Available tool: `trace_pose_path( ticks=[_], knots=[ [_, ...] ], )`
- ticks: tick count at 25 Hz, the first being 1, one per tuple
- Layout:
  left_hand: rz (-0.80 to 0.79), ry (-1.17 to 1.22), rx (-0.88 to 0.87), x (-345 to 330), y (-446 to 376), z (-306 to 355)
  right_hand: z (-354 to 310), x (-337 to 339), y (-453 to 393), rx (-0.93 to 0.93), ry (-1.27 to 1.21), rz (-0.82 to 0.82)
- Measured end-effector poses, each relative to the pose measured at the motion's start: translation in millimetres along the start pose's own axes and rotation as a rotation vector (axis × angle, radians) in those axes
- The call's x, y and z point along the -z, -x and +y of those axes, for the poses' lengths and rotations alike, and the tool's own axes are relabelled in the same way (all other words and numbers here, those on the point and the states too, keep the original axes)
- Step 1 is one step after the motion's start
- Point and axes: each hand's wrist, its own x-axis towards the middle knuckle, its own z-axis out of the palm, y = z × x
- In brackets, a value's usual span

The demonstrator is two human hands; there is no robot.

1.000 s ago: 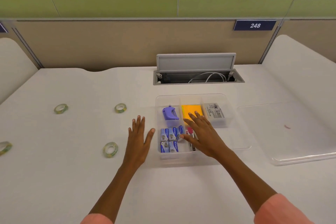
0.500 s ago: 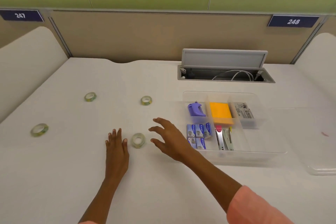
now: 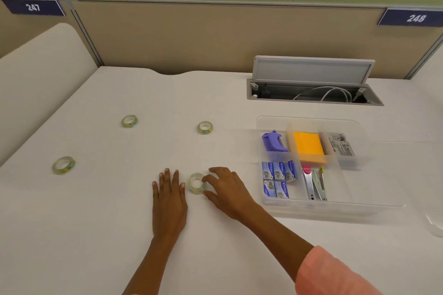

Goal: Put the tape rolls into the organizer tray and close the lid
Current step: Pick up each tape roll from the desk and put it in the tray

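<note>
White tabletop (image 3: 119, 223), seen from the head camera. Four tape rolls on it, all lying flat, all outside the tray.

Nearest tape roll (image 3: 196, 183): toward the front edge, about mid-width, just left of the organizer tray (image 3: 335, 206). Right hand (image 3: 227, 190) is at it, fingers spread and curled around its right side, thumb at the near rim and fingertips (image 3: 205, 178) on the far rim. Contact looks made, but the roll sits on the surface; grip not closed. Left hand (image 3: 169, 195) lies flat, palm down, fingers together and extended, just left of the same roll, holding nothing. Whether its thumb touches the roll, cannot tell.

Second tape roll (image 3: 205, 127): farther back, roughly in line with the first. Third tape roll (image 3: 129, 121): left of that, well apart. Fourth tape roll (image 3: 63, 165): near the left edge.

Tray is clear plastic, uncovered, on the right half of the tabletop. Compartments hold a purple tool (image 3: 273, 141), an orange pad (image 3: 309, 147), a labelled box (image 3: 340, 145), blue staple boxes (image 3: 278, 178) and staplers (image 3: 315, 183). Rightmost front compartment holds nothing visible.

Clear lid (image 3: 435, 225): only a corner shows at the right edge of the tabletop, apart from the tray.

Open cable hatch (image 3: 314, 86) at the back edge, behind the tray.
</note>
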Motion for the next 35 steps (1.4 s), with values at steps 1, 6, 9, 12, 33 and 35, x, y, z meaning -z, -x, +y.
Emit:
trace_pose_path(
  ticks=[1, 6, 9, 12, 33, 35],
  knots=[
    [-0.004, -0.009, 0.001, -0.3, 0.2, 0.3, -2.1, 0.2, -0.3, -0.016, 0.003, 0.009],
    [-0.019, 0.014, 0.012, 3.4, 1.3, 3.3, -10.1, 2.4, 1.0, -0.022, 0.004, -0.025],
    [-0.023, 0.172, 0.061, 9.1, -1.3, 11.6, -12.6, 8.0, 6.4, -0.037, -0.049, 0.003],
    [-0.022, 0.271, 0.069, 12.5, -4.3, 28.7, -10.8, 24.3, 12.7, -0.055, -0.143, 0.069],
    [-0.251, 0.536, -0.151, -26.4, 9.0, 170.3, 185.3, 141.7, 153.9, -0.622, -0.328, 0.611],
    [-0.271, 0.537, -0.113, -24.8, 9.8, 170.7, 191.6, 135.6, 154.2, -0.649, -0.319, 0.582]
  ],
)
